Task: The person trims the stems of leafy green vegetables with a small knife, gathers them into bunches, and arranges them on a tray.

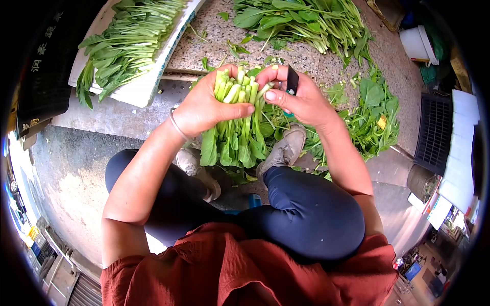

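Note:
My left hand point(209, 104) is closed round a bunch of leafy greens point(239, 127), its thumb across the pale stems. The cut stem ends point up and away from me, and the leaves hang down toward my shoes. At the right side of the bunch, my right hand point(301, 97) pinches a stem point(263, 92) between thumb and fingers. The same hand also holds what looks like a small knife point(292, 80), with a dark flat blade and a bit of teal below it. Its grip is mostly hidden by my fingers.
Trimmed greens point(132, 46) lie in a row on a white board point(138, 94) at the upper left. A heap of greens point(306, 23) rests on the speckled stone slab point(204, 51). Loose leaves point(375, 112) lie to the right, near a black crate point(434, 132) and a white bucket point(416, 45).

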A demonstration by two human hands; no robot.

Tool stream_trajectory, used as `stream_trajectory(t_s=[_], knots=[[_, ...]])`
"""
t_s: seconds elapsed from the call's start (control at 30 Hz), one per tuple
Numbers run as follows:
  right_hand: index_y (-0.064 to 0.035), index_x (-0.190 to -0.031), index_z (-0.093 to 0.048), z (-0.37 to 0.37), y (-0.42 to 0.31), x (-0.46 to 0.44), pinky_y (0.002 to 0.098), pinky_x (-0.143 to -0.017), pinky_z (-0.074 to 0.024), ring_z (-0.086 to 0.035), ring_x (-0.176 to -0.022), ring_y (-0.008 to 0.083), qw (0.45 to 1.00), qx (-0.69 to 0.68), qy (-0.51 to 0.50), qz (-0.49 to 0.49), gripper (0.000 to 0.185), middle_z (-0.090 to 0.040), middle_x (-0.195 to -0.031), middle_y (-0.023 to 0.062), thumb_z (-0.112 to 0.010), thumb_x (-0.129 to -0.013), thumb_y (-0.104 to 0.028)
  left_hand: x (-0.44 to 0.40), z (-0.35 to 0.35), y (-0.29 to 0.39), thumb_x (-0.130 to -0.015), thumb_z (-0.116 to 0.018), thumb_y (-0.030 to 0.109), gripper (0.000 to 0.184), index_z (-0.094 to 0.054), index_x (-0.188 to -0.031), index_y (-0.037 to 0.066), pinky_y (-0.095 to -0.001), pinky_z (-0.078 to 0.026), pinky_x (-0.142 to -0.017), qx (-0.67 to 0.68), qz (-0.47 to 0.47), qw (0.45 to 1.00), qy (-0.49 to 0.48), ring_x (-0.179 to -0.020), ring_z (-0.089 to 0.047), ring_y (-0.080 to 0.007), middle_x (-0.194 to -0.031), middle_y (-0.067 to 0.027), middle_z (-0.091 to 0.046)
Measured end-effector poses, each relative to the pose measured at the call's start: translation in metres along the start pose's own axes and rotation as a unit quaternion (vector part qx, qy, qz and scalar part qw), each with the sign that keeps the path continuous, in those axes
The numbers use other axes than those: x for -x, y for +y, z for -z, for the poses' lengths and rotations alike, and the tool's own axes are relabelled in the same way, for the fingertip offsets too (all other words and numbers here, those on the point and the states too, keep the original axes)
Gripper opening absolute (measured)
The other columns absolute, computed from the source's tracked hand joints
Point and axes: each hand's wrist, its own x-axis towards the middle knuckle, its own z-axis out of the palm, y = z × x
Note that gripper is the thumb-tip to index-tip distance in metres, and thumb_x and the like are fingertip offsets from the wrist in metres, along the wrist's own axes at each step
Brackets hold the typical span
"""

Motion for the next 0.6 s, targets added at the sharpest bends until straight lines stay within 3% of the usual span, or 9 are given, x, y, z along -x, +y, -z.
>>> stream_trajectory(t_s=[0.2,0.27,0.3,0.33,0.4,0.43,0.53,0.57,0.6], knots=[[-0.0036,-0.108,-0.05,-0.007,0.003,-0.001,0.025,-0.076,-0.042,-0.049,-0.081,0.0091,0.998,-0.054,0.003,-0.037,0.03,-0.054,-0.089,0.0007,-0.059,-0.083,-0.018,-0.003,-0.002,-0.005,-0.067,-0.073,0.001,0.044,-0.044,-0.099,0.007,-0.0219,-0.045,-0.073,0.034,0.013,0.999,-0.003,-0.08,-0.051,-0.0059,-0.088,0.0019,-0.054],[-0.0032,-0.114,-0.044,-0.023,0.002,-0.005,0.0267,-0.078,-0.0425,-0.05,-0.085,0.0113,0.993,-0.086,0.037,0.066,0.039,-0.052,-0.092,0.0033,-0.06,-0.082,-0.019,-0.002,-0.006,-0.003,-0.066,-0.073,0.003,0.045,-0.044,-0.099,0.007,-0.0226,-0.045,-0.073,0.038,0.015,0.999,-0.004,-0.081,-0.051,-0.0066,-0.088,0.0011,-0.054],[-0.0032,-0.114,-0.044,-0.028,0.004,-0.009,0.0267,-0.078,-0.0425,-0.05,-0.085,0.0113,0.993,-0.086,0.037,0.066,0.039,-0.052,-0.092,0.0033,-0.06,-0.082,-0.019,-0.002,-0.008,-0.001,-0.066,-0.074,0.004,0.045,-0.044,-0.1,0.006,-0.0232,-0.045,-0.073,0.042,0.018,0.999,-0.006,-0.081,-0.052,-0.0073,-0.089,0.0003,-0.054],[-0.0025,-0.114,-0.044,-0.034,0.009,-0.012,0.0252,-0.076,-0.0431,-0.05,-0.087,0.0111,0.993,-0.069,0.06,0.069,0.046,-0.052,-0.096,0.0042,-0.065,-0.078,-0.022,-0.002,-0.007,-0.003,-0.066,-0.074,0.004,0.045,-0.044,-0.1,0.006,-0.0232,-0.045,-0.073,0.042,0.018,0.999,-0.006,-0.081,-0.052,-0.0073,-0.089,0.0003,-0.054],[-0.0011,-0.116,-0.043,-0.041,0.019,-0.015,0.0223,-0.071,-0.0443,-0.051,-0.089,0.0107,0.991,-0.034,0.106,0.074,0.061,-0.052,-0.102,0.0061,-0.074,-0.07,-0.028,-0.002,-0.003,-0.01,-0.068,-0.072,0.008,0.06,-0.039,-0.117,0.004,-0.0275,-0.045,-0.086,0.005,0.06,0.998,-0.004,-0.101,-0.051,-0.0138,-0.11,-0.0051,-0.05],[0.0002,-0.116,-0.043,-0.039,0.021,-0.016,0.0271,-0.084,-0.0422,-0.053,-0.092,0.0138,0.992,-0.045,0.111,0.045,0.067,-0.055,-0.1,0.007,-0.079,-0.066,-0.028,-0.003,-0.003,-0.012,-0.067,-0.073,0.01,0.067,-0.034,-0.121,0.003,-0.0286,-0.047,-0.083,-0.042,0.053,0.998,0.0,-0.1,-0.052,-0.0168,-0.111,-0.0075,-0.049],[0.0004,-0.113,-0.046,-0.04,0.02,-0.018,0.0255,-0.082,-0.0422,-0.054,-0.087,0.013,0.989,-0.02,0.14,0.042,0.062,-0.057,-0.095,0.0063,-0.078,-0.067,-0.027,-0.006,-0.004,-0.013,-0.066,-0.074,0.011,0.074,-0.03,-0.125,0.003,-0.0281,-0.048,-0.081,-0.068,0.069,0.995,0.019,-0.097,-0.054,-0.0174,-0.109,-0.0094,-0.049],[0.0,-0.103,-0.053,-0.041,0.017,-0.019,0.0233,-0.074,-0.0431,-0.054,-0.081,0.0109,0.989,-0.008,0.13,0.067,0.047,-0.058,-0.09,0.0045,-0.076,-0.069,-0.024,-0.006,-0.005,-0.012,-0.064,-0.074,0.007,0.079,-0.026,-0.128,0.003,-0.0281,-0.049,-0.079,-0.059,0.068,0.996,0.02,-0.095,-0.055,-0.0173,-0.109,-0.0106,-0.049],[0.0,-0.103,-0.053,-0.041,0.015,-0.017,0.0233,-0.074,-0.0431,-0.054,-0.081,0.0109,0.989,-0.007,0.129,0.069,0.047,-0.058,-0.09,0.0045,-0.076,-0.069,-0.024,-0.007,-0.007,-0.011,-0.064,-0.074,0.007,0.079,-0.026,-0.128,0.003,-0.0281,-0.049,-0.079,-0.06,0.067,0.996,0.021,-0.095,-0.055,-0.0173,-0.109,-0.0106,-0.049]])
